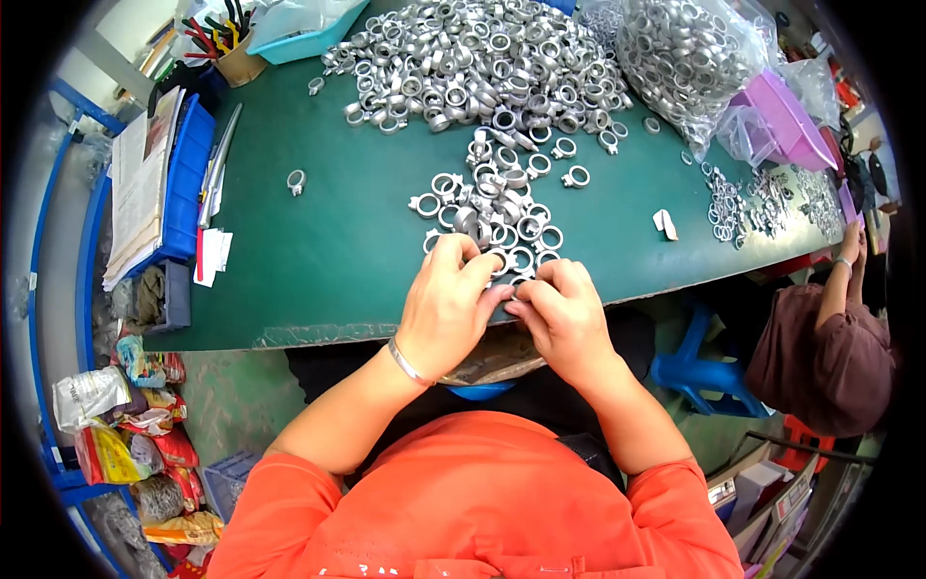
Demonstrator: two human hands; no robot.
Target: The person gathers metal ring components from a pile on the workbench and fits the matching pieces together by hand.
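Observation:
Near the front edge of the green table, my left hand and my right hand meet with thumbs and fingertips pinched together. Between them is a small metal part, mostly covered by the fingers, so its shape is unclear. Just beyond my fingertips lies a loose cluster of silver-grey metal rings, each with a small lug on its side. Some of these rings touch or nearly touch my left fingers. The cluster runs back to a large heap of similar rings.
A clear bag of rings and a pink bin stand back right. Thin flat rings lie farther right. A blue tray with papers is at left, near a pliers holder. A co-worker sits at right beside a blue stool.

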